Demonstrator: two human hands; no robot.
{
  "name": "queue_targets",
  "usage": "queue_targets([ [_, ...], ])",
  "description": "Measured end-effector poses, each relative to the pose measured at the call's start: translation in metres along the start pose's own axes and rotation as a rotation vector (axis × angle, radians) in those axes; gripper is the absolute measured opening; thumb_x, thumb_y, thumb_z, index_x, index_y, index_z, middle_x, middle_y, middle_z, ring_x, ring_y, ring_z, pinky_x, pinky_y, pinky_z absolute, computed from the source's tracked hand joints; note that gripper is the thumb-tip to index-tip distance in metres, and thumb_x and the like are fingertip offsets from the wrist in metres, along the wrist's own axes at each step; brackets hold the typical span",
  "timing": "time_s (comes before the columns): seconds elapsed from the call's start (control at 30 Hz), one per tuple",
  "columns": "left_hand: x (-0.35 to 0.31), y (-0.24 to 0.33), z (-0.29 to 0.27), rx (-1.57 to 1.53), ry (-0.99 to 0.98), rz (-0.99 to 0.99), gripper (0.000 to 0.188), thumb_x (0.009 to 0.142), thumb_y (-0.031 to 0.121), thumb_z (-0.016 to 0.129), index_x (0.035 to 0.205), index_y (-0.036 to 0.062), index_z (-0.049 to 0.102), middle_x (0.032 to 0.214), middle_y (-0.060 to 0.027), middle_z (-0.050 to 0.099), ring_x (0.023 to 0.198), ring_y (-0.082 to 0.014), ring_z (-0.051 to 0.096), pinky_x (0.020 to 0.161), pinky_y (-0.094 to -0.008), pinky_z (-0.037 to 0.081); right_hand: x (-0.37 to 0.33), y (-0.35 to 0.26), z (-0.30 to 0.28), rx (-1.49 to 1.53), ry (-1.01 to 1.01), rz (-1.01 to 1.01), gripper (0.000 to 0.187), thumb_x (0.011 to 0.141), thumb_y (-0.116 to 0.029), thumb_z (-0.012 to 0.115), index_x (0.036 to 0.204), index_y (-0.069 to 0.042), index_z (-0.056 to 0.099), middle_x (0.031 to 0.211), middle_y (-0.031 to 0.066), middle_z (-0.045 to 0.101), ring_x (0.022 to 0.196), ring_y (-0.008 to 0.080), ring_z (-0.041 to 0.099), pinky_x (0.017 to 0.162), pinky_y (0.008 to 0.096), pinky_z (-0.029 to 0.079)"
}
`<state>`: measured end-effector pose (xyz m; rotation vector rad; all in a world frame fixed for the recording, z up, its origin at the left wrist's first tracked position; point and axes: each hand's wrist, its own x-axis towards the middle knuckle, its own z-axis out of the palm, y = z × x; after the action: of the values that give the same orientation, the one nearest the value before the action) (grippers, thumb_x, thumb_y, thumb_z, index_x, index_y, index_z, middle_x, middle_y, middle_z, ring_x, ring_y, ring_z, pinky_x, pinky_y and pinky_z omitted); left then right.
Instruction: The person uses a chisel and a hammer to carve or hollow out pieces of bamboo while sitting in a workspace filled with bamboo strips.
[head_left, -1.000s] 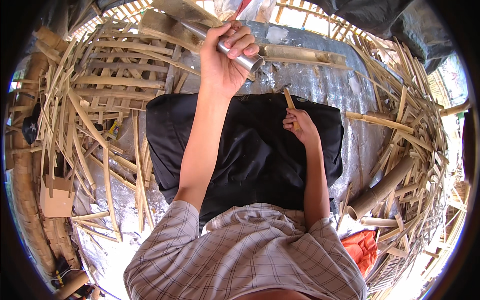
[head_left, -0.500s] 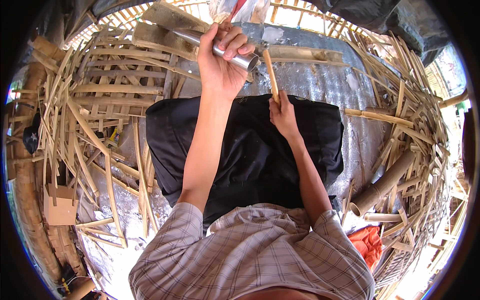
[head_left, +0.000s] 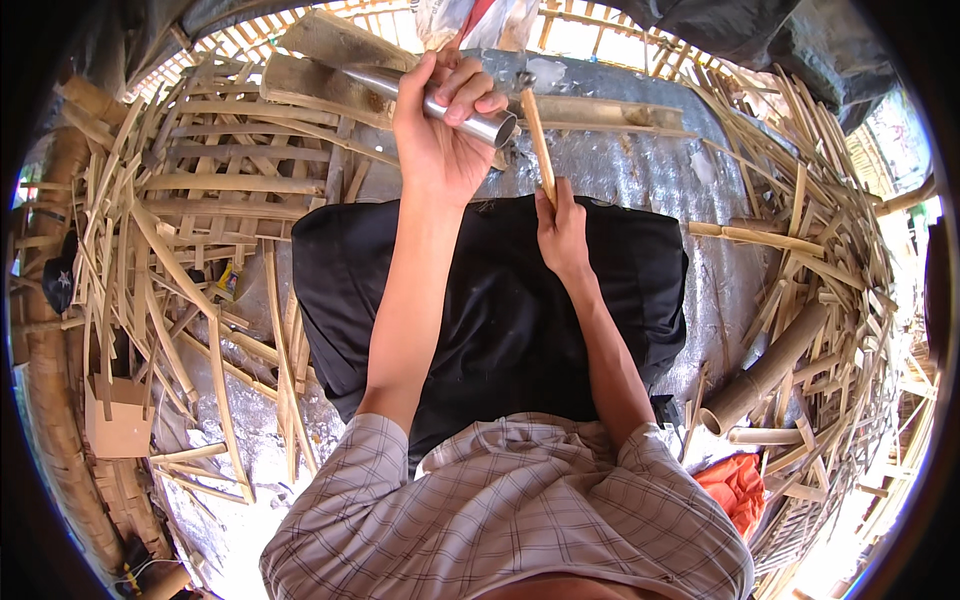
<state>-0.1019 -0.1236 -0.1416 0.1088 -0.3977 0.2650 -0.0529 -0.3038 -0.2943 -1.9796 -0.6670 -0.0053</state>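
In the head view, the left hand (head_left: 436,160) has its fingers (head_left: 464,90) wrapped round the metal cone (head_left: 484,125), whose tip runs out past the thumb and whose wide, hollow end shows on the other side. The fingers of the right hand (head_left: 563,232) grip the hammer (head_left: 541,145) by its wooden handle, its head near that end. Black cloth (head_left: 500,300) covers the lap; grey sheeting (head_left: 610,165) lies beyond, bamboo strips (head_left: 805,235) heaped around.

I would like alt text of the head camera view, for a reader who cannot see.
A person's left hand grips a tapered metal tube, and the right hand holds a wooden-handled hammer. Black fabric lies below, with bamboo strips at both sides.
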Motion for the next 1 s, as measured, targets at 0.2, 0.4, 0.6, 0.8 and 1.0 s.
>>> queue_targets([
  [0.2,0.001,0.002,-0.003,-0.02,-0.015,-0.004,0.017,0.101,0.017,0.056,0.092,0.0049,0.049,0.067,0.0051,0.04,0.056,-0.0051,0.042,0.07,-0.0247,0.044,-0.011,0.027,0.023,-0.323,-0.138,0.144,0.021,0.102,-0.018,0.052,0.108,0.001,0.044,0.074,0.0316,0.063,0.076,0.0562,0.062,0.064,0.0611,0.054],
  [0.4,0.0,0.007,-0.002,-0.013,0.005,-0.026,0.018,0.102,0.017,0.055,0.094,0.0057,0.044,0.069,0.0042,0.04,0.055,-0.0048,0.043,0.07,-0.0252,0.044,-0.006,0.064,0.034,-0.347,-0.208,0.188,0.025,0.099,-0.019,0.055,0.108,0.003,0.05,0.089,0.036,0.065,0.085,0.0562,0.063,0.074,0.0617,0.054],
  [0.6,0.0,0.002,-0.006,0.003,0.003,-0.034,0.018,0.104,0.019,0.052,0.092,0.007,0.046,0.069,0.0045,0.039,0.056,-0.0051,0.043,0.07,-0.027,0.045,-0.008,0.056,0.022,-0.206,-0.143,0.163,0.024,0.098,-0.018,0.06,0.095,0.006,0.054,0.079,0.0344,0.062,0.081,0.0553,0.06,0.064,0.0593,0.046],
  [0.8,-0.001,0.003,-0.007,0.08,0.012,-0.03,0.021,0.1,0.025,0.059,0.085,0.0119,0.051,0.068,0.0063,0.04,0.059,-0.0047,0.045,0.07,-0.0269,0.045,0.001,0.012,0.013,-0.102,0.007,-0.117,0.021,0.103,-0.015,0.055,0.101,0.004,0.045,0.072,0.033,0.059,0.068,0.0531,0.059,0.051,0.0567,0.039],
  [1.0,0.003,0.005,-0.004,-0.011,-0.014,-0.019,0.016,0.103,0.018,0.052,0.096,0.005,0.047,0.069,0.0048,0.04,0.059,-0.0049,0.044,0.073,-0.0263,0.045,-0.008,0.049,0.037,-0.356,-0.152,0.084,0.024,0.102,-0.016,0.052,0.108,0.005,0.044,0.075,0.0322,0.063,0.071,0.0534,0.063,0.062,0.0602,0.052],
])
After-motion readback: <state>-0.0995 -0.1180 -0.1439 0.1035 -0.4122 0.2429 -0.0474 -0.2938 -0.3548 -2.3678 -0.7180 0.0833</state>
